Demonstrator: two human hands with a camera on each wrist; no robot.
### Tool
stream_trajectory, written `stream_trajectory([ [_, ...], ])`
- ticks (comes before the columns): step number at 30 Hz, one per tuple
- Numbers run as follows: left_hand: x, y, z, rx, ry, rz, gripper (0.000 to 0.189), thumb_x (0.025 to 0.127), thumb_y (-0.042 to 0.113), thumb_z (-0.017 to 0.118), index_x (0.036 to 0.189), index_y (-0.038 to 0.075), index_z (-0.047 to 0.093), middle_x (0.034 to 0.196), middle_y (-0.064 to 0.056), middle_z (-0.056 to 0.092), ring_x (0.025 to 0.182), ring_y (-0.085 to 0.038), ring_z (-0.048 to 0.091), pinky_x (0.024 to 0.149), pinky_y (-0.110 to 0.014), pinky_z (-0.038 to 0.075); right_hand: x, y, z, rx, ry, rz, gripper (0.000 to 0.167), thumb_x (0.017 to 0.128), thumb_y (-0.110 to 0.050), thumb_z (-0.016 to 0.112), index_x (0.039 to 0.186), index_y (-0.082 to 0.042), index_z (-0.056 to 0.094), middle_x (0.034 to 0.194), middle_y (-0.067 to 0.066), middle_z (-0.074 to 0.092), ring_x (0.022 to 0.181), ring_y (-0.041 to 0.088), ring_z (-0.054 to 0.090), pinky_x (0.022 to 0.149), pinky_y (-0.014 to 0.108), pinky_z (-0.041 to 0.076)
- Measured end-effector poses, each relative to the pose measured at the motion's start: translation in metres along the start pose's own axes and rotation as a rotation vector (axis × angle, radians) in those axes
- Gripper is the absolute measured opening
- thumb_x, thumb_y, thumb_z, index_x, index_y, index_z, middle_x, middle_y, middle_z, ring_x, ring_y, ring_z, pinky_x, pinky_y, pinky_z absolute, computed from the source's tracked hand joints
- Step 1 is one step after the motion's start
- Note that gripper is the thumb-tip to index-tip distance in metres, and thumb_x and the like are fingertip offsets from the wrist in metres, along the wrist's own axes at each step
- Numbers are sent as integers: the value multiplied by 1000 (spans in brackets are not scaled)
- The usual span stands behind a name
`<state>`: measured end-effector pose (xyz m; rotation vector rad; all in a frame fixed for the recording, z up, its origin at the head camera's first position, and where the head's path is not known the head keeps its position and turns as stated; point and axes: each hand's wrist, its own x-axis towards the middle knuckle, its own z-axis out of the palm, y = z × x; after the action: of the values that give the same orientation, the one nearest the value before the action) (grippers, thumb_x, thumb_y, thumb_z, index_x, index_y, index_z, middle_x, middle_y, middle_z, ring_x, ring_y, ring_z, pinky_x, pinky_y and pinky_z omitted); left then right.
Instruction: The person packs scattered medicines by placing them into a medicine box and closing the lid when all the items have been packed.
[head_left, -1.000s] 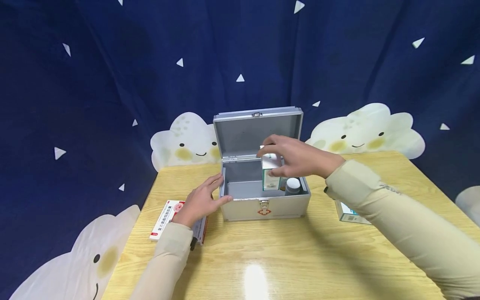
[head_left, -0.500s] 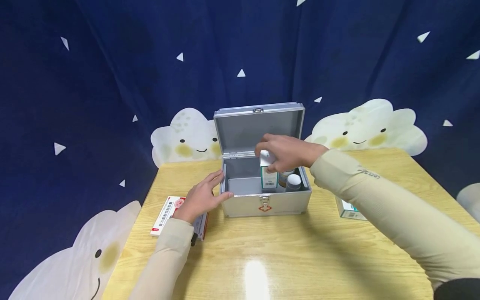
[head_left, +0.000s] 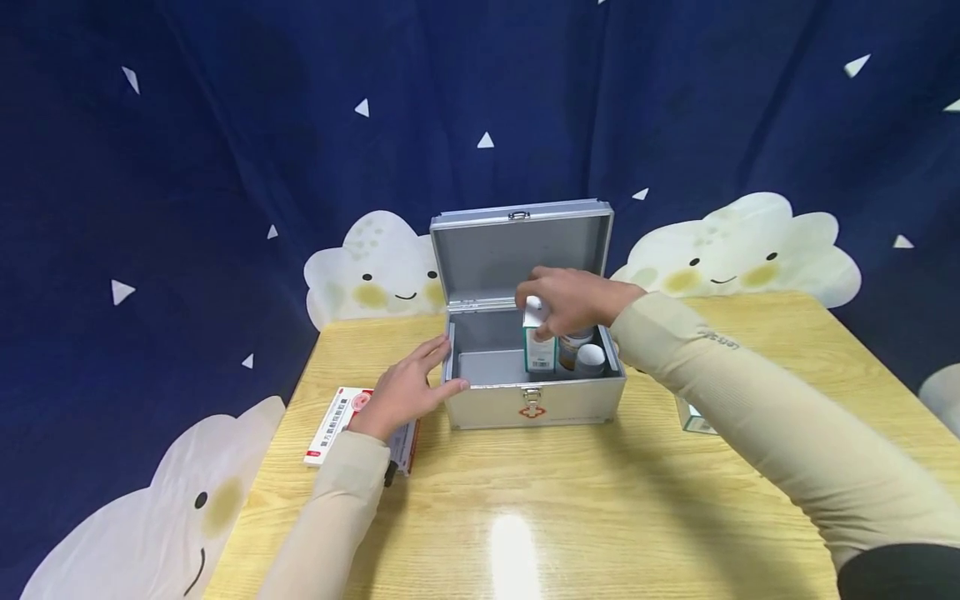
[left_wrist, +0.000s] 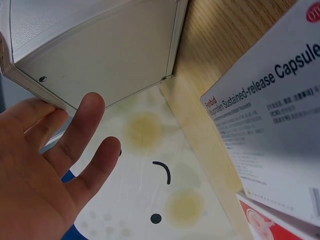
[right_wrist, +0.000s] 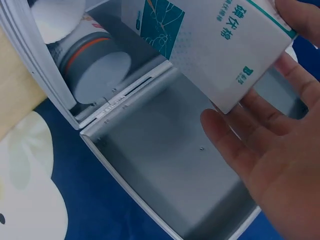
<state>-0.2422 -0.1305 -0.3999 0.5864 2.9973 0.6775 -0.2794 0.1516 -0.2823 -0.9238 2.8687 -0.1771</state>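
An aluminium first-aid case (head_left: 487, 408) stands on the table with its lid raised. In the head view my right hand (head_left: 581, 300) pinches a white and teal medicine box (head_left: 540, 354) upright between thumb and fingers, low inside the case. The right wrist view shows the same medicine box (right_wrist: 215, 55) with the fingers along its side. Just right of it in the case are a brown bottle (head_left: 570, 350) and a white-lidded container (head_left: 590, 358). My left hand (head_left: 405, 392) touches the case's left rim with relaxed fingers, also seen from outside in the left wrist view.
White and red medicine boxes (head_left: 330, 425) lie left of the case, partly under the left forearm; one ibuprofen box (left_wrist: 270, 100) shows up close. Another medicine box (head_left: 697, 421) sits on the right, partly hidden by the right sleeve. A blue curtain (head_left: 375, 50) hangs behind the table.
My right hand has lowered the medicine box deeper into the case, and its forearm has shifted left. The left hand stays at the rim. The head view has tilted slightly.
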Motion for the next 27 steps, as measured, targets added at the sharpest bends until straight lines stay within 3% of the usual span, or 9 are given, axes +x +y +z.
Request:
stream_trajectory([
  [6, -1, -1, 1, -2, 0, 0, 82, 88, 64, 59, 154, 19, 38, 164, 5, 30, 147, -29, 39, 112, -58, 38, 6, 7, 9, -2, -7, 5, 44, 79, -30, 80, 121, -22, 67, 122, 11, 58, 100, 26, 60, 87, 46, 52],
  [12, 0, -1, 2, 5, 7, 4, 82, 89, 64, 59, 154, 18, 37, 164, 5, 30, 147, -28, 40, 112, -56, 39, 9, 13, 17, 2, 4, -10, 50, 80, -29, 80, 127, -18, 67, 118, 12, 58, 96, 25, 59, 85, 45, 51],
  [16, 2, 0, 4, 9, -2, 13, 83, 89, 66, 58, 154, 19, 37, 164, 7, 29, 147, -27, 40, 112, -56, 40, 8, 16, 24, 15, -16, 5, 54, 79, -23, 79, 131, -17, 64, 124, 13, 58, 95, 25, 59, 86, 45, 52],
  [22, 2, -2, 4, 12, -2, 13, 83, 88, 66, 58, 154, 19, 37, 164, 8, 29, 146, -27, 41, 110, -55, 42, 6, 19, 34, 20, -1, -105, 55, 72, -9, 76, 126, -9, 65, 128, 13, 60, 107, 31, 61, 93, 48, 52],
  [27, 1, -5, 2, 3, 23, 24, 82, 88, 65, 59, 153, 18, 39, 163, 7, 31, 145, -26, 42, 109, -53, 44, 3, 20, 38, 12, -15, -140, 50, 70, -8, 78, 118, -14, 68, 124, 10, 63, 105, 30, 62, 94, 50, 51],
])
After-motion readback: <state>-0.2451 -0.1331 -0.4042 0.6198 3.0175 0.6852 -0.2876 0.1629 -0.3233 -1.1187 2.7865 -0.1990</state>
